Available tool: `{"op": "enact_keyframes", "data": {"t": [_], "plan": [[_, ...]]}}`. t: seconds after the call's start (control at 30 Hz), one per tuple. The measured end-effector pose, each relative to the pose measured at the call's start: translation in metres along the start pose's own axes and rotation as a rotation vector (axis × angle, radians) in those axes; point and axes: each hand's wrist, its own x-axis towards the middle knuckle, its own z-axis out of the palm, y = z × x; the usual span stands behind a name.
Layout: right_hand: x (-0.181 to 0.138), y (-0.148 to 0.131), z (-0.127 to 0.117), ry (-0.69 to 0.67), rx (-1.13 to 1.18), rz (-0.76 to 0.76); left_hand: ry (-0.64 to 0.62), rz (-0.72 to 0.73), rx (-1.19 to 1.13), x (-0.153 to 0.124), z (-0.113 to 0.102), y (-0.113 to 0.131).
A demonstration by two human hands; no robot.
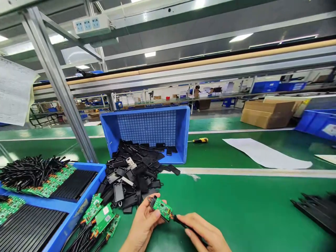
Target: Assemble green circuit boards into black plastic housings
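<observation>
At bottom centre, wrists cut off by frame edge; forearms out of view. Left hand [143, 225] pinching small green rectangular circuit board [162, 208] between thumb and fingers, board tilted, held just above green work surface [236, 210]. Right hand [203, 232] closed around thin black cable [181, 223] running from board's lower end; cable mostly hidden under fingers, its far end not visible. Black part at board's upper left corner too small to identify.

Just left of hands: loose green circuit boards with black leads [103, 218], partly cut off at bottom. Behind hands: heap of black plastic rectangular housings [131, 178] spilling out of tipped blue plastic crate [147, 131] lying on its side, grid bottom facing camera. Far left: blue plastic tray [78, 206] with black ribbed inserts, more green boards and bundle of black cables [28, 171] on top, cropped by left edge. Grey metal frame post [59, 87] crossing in front of tray, blocking part of it. White power strip [91, 25] mounted overhead. Hanging paper sheet at upper left, text unreadable.

Right side: black flat parts [317, 210] cut off at edge, shape unclear. White paper sheet [265, 154] on surface, yellow-handled screwdriver [200, 140] beside crate, brown cardboard boxes [267, 112] beyond. Person far in background, blurred.
</observation>
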Motion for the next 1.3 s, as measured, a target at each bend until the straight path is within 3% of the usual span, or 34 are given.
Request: {"op": "enact_keyframes", "data": {"t": [0.77, 1.03, 1.3], "plan": [[0.004, -0.015, 0.003, -0.026, 0.043, 0.032, -0.079, -0.087, 0.052, -0.007, 0.002, 0.000], [0.004, -0.017, 0.005, -0.113, 0.027, 0.110, 0.072, -0.065, 0.104, -0.007, 0.013, -0.003], [0.003, -0.016, 0.007, -0.133, 0.013, 0.146, 0.116, -0.070, 0.169, -0.007, 0.016, -0.005]]}}
